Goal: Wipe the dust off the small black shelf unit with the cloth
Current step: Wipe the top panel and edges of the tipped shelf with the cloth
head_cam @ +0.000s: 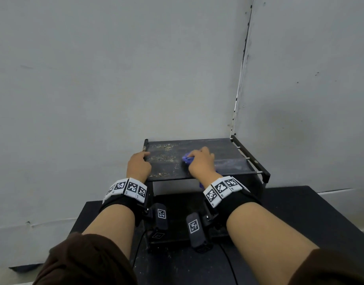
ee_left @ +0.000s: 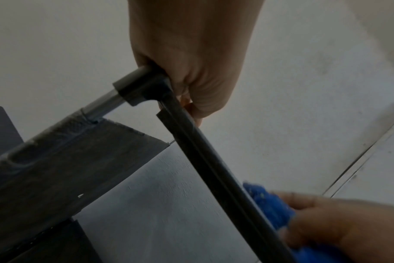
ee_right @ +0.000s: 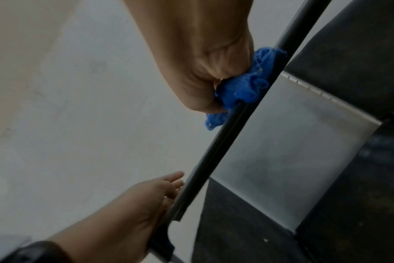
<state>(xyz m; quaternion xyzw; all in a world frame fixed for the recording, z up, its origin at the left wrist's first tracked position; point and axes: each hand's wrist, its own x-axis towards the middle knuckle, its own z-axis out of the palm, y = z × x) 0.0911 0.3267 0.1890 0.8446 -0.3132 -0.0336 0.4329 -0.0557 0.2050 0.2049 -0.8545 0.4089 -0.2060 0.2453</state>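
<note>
Midway through wiping the top of the small black shelf unit, tucked in a wall corner. Best done in overlapping passes leftward — right hand fingers bunched on the blue cloth, left hand curled over the near-left corner, steadying; grit remains left.

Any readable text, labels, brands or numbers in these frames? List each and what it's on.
None readable.
Wrist bands: black-and-white square marker patterns only, no letters or digits.
Wrist camera units: same kind of marker, no words.
Shelf unit, cloth, wall: no print visible.
</note>
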